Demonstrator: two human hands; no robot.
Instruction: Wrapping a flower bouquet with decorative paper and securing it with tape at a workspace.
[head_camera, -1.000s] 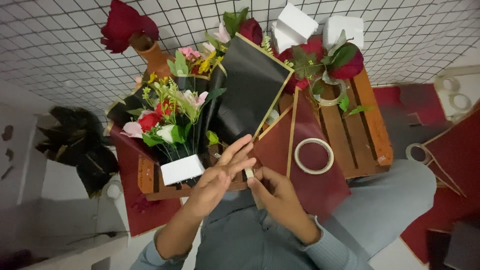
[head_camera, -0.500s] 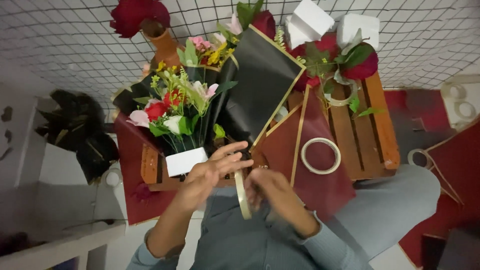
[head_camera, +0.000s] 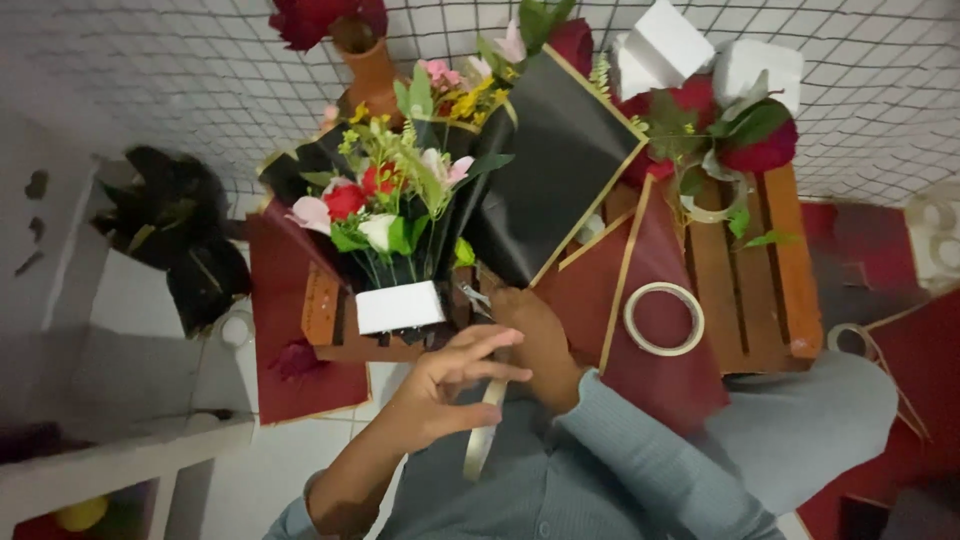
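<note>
While the left hand (head_camera: 450, 385) hovers with fingers loosely spread over a roll of clear tape (head_camera: 482, 432), its fingertips resting on the ring's upper edge, the right hand (head_camera: 540, 340) lies just beyond it, knuckles up, and whether its fingers pinch the tape or the wrapping cannot be told, since they are hidden under the hand. The tape ring stands on edge near the person's chest, off the near edge of the wooden crate (head_camera: 760, 270) that carries the work. On the crate's left part stands a bouquet (head_camera: 390, 200) of pink, red, white and yellow flowers, its stems set in a white foam block (head_camera: 400, 307) at the near left corner. A black wrapping sheet with gold edging (head_camera: 550, 170) leans against the bouquet, and a dark red sheet with gold edging (head_camera: 660, 370) hangs over the near edge. A second tape ring (head_camera: 664, 319) lies flat on that red sheet. At the far edge sit white foam blocks (head_camera: 660, 45) and red roses (head_camera: 760, 140)
</note>
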